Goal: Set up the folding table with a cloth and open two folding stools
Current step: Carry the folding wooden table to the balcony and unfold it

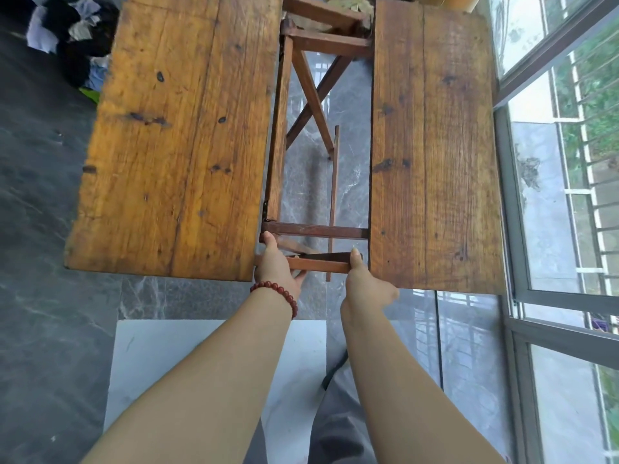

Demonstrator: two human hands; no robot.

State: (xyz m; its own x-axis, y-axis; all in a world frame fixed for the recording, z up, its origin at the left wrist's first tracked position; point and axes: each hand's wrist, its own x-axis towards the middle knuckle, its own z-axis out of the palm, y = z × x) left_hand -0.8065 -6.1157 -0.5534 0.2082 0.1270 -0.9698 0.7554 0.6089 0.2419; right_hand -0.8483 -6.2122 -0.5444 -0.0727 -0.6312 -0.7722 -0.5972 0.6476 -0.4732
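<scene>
Seen through my head camera, a wooden folding worktop (pixel 435 195) stands partly opened on a dark marbled floor (pixel 43 195), filling the view from 9 to 3 o'clock. Its left leaf (pixel 177 139) and right leaf (pixel 435 95) lie flat and well apart. The gap between them runs toward 12 o'clock and shows the crossed legs (pixel 313 95) and the frame rails underneath.

Both hands are on the near rail (pixel 321 264), at 6 o'clock of the worktop. My left hand (pixel 276 267), with a red bead bracelet (pixel 278 291) on the wrist, grips the rail's left end: the thumb reaches up beside the corner of the left leaf and the fingers curl beneath the wood. My right hand (pixel 366 286) grips the rail's right end just beside the right leaf, thumb hooked over the top. Its fingers go below the rail, and I cannot tell how they lie.

A pile of dark and pale clothes (pixel 67 38) sits on the floor at 10 o'clock. A sliding glass window (pixel 522 229) runs along the 3 o'clock side, with a metal railing (pixel 589 162) and greenery beyond it. At 6 o'clock, under my forearms, are a white floor slab (pixel 160 356) and grey trousers (pixel 338 430).
</scene>
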